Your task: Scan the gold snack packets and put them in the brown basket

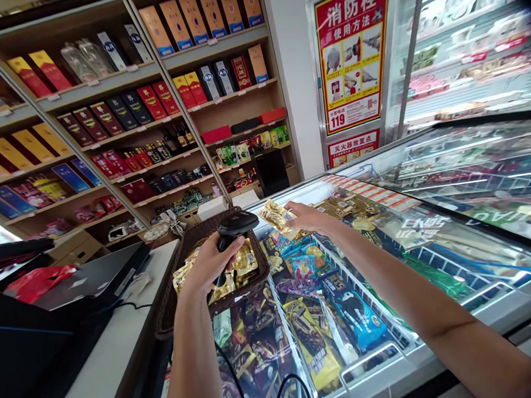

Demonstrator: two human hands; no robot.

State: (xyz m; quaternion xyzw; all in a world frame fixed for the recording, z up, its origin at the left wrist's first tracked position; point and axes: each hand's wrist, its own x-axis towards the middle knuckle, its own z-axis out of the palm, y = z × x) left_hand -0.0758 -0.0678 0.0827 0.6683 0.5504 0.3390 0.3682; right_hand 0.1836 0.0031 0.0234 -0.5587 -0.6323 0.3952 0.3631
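My left hand (213,261) is closed round the grip of a black barcode scanner (235,225), held over a dark wicker basket (173,291). Several gold foil packets (244,261) lie in that basket. My right hand (308,216) reaches forward over the glass freezer lid and pinches one gold foil packet (277,217) just right of the scanner's head. A black cable (231,370) hangs down from the scanner.
A chest freezer (387,358) with sliding glass lids holds wrapped ice creams in wire dividers. On the left is a white counter (105,352) with a black till screen (29,338) and a red bag (38,280). Shelves of boxed bottles (125,111) fill the back wall.
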